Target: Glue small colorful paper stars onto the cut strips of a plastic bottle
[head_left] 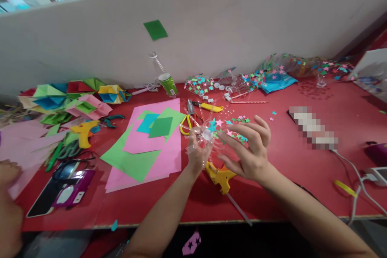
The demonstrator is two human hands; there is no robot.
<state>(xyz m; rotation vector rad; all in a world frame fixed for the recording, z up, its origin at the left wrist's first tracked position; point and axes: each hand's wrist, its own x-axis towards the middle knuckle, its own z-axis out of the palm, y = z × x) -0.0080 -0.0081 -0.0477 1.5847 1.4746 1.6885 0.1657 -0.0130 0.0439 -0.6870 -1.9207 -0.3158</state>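
My left hand [198, 151] grips a clear plastic bottle piece [207, 134] cut into strips, with a few coloured stars on it. Its round neck faces up between the fingers. My right hand [254, 151] is just right of it, fingers spread, with no object visible in it. Behind that hand lie loose paper stars [243, 137] in pink, green and blue. Below the hands rests a yellow glue gun [223, 178] with a glue stick [240, 209] in its back. Pliers [190, 108] and a yellow cutter knife [211, 107] lie beyond the left hand.
Pink and green paper sheets [142, 165] lie to the left. Folded paper shapes [50, 96], another glue gun [84, 133] and a purple box [74, 189] are farther left. Star-covered bottle pieces [199, 85] line the wall. A phone with a cable [347, 161] is right. Another person's arm [10, 209] shows.
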